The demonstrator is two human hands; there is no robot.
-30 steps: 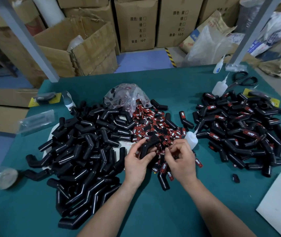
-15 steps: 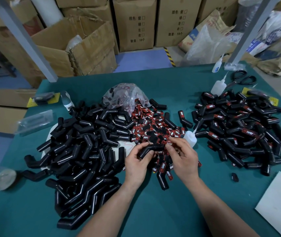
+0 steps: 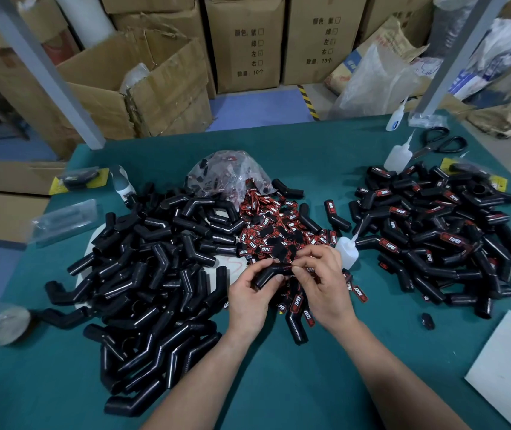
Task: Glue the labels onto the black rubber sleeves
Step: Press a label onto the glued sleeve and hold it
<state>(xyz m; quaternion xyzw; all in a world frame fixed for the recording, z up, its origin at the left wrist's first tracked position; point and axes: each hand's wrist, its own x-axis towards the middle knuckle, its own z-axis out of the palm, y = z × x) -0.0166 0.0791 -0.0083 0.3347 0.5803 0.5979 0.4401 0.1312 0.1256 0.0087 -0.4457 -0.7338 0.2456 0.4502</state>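
My left hand (image 3: pixel 249 301) grips a bent black rubber sleeve (image 3: pixel 268 274) above the table's middle. My right hand (image 3: pixel 322 283) pinches a small red-and-black label against the sleeve's right end. Under both hands lies a heap of loose red-and-black labels (image 3: pixel 274 231). A large pile of bare black sleeves (image 3: pixel 155 268) covers the left side. A pile of labelled sleeves (image 3: pixel 440 231) lies to the right. A small white glue bottle (image 3: pixel 346 249) stands just right of my right hand.
A clear plastic bag (image 3: pixel 226 175) of labels sits behind the label heap. Two more glue bottles (image 3: pixel 398 155) and black scissors (image 3: pixel 440 142) are at the back right. White paper (image 3: pixel 509 373) lies at the near right. Cardboard boxes (image 3: pixel 241 41) stand beyond the green table (image 3: pixel 279 398).
My right hand has lifted a label from the heap and brought it to the sleeve that my left hand holds. The sleeve has turned slightly toward the right hand.
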